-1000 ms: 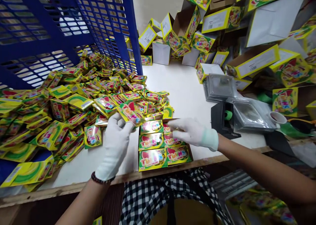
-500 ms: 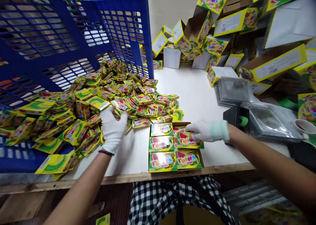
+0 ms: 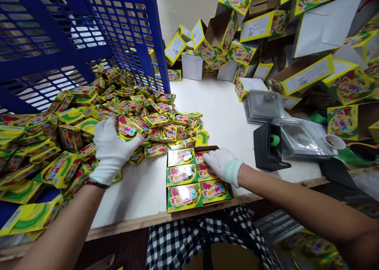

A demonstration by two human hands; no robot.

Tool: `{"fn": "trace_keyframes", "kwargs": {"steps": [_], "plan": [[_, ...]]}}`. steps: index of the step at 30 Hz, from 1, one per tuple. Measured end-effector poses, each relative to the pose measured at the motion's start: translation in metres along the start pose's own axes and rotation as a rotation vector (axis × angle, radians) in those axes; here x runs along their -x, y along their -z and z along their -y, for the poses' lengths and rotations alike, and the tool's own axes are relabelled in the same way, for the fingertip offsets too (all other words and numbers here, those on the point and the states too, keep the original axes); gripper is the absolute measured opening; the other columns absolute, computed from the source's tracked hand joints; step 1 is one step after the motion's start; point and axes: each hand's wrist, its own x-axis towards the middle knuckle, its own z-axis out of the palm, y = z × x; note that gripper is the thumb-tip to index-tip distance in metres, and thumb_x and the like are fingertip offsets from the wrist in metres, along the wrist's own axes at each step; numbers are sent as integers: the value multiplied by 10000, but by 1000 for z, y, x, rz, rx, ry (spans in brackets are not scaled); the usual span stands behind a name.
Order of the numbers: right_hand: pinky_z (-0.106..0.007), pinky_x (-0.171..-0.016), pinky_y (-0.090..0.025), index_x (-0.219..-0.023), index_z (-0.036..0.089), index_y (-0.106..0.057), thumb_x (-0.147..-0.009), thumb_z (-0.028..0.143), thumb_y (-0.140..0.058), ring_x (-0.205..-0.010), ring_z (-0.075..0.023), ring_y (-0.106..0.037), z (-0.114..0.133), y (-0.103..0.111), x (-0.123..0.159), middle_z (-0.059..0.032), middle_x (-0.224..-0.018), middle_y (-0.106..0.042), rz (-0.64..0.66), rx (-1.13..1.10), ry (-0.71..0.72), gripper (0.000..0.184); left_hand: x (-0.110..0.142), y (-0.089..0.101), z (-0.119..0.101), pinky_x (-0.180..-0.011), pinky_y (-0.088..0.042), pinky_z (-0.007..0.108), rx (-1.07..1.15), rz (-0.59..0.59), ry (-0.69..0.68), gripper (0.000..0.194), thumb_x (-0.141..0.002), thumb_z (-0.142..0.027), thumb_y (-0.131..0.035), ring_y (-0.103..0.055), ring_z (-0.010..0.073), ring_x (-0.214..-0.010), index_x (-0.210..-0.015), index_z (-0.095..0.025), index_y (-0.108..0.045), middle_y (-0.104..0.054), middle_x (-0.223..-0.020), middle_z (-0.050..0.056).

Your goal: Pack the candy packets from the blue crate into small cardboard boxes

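Note:
My left hand (image 3: 111, 151), in a white glove, is closed round a small yellow-green TWINS box (image 3: 127, 128), with thumb and fingers on either side of it. A heap of similar small boxes (image 3: 160, 120) lies around and behind that hand. In front of me an open carton (image 3: 207, 147) holds small boxes in two columns, printed sides up. My right hand (image 3: 222, 165), also gloved, reaches over the carton's right side. Its fingers are closed at a small box (image 3: 204, 173) in the right column; the hand partly hides that box and the one behind it.
A blue crate (image 3: 158, 37) lies tipped at the left, boxes spilling from it. Folded display boxes (image 3: 242, 53) are piled at the back right. Clear plastic packs (image 3: 263, 104), a black tape dispenser (image 3: 268, 147) and a tape roll (image 3: 334, 141) are at the right.
My left hand has closed on a small box from the heap. My right hand has brought its small box down into the carton's right column. The view has shifted right.

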Motion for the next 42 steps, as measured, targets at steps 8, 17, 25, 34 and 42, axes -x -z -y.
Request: {"fn": "trace_keyframes", "kwargs": {"steps": [8, 17, 25, 34, 42], "plan": [[-421, -816, -453, -999, 137, -705, -925, 258, -520, -979, -311, -660, 3, 4, -1, -156, -1054, -710, 60, 103, 69, 232, 80, 28, -108, -1081, -413, 497, 400, 33, -224, 937, -670, -496, -777, -497, 353, -1243, -1422, -106, -377, -516, -1289, 173], [-314, -817, -518, -1299, 158, -571, -973, 337, -479, -931, -188, -658, -8, 10, 15, -97, -1114, -705, -437, -752, 234, 383, 102, 15, -144, -1044, -441, 534, 359, 39, -206, 962, -681, -400, -773, -491, 371, -1253, -1482, -155, -300, -476, -1332, 195], [-324, -922, -489, -1156, 205, -707, -857, 192, -565, -1030, -221, -660, -58, 31, -7, -58, -1142, -730, -340, -567, 149, 331, 107, 8, -135, -1137, -343, 576, 295, 185, -244, 814, -823, -489, -661, -395, 385, -1381, -1462, -110, -329, -452, -1439, 226], [-241, -699, -443, -1050, 185, -674, -870, 207, -577, -773, -162, -633, -55, 3, -40, -36, -880, -725, -177, -519, -56, 206, 130, -1, -111, -1148, -376, 537, 372, 340, -133, 480, -946, -404, -509, -423, 318, -1386, -1349, -146, -469, -510, -1420, 176], [-319, -853, -453, -971, 178, -652, -942, 218, -453, -919, -210, -613, -26, -35, -27, -78, -968, -693, -547, -598, -139, 205, 131, -2, -114, -1141, -400, 534, 465, 332, -57, 399, -936, -379, -526, -469, 311, -1357, -1276, -172, -547, -559, -1375, 152]]}}
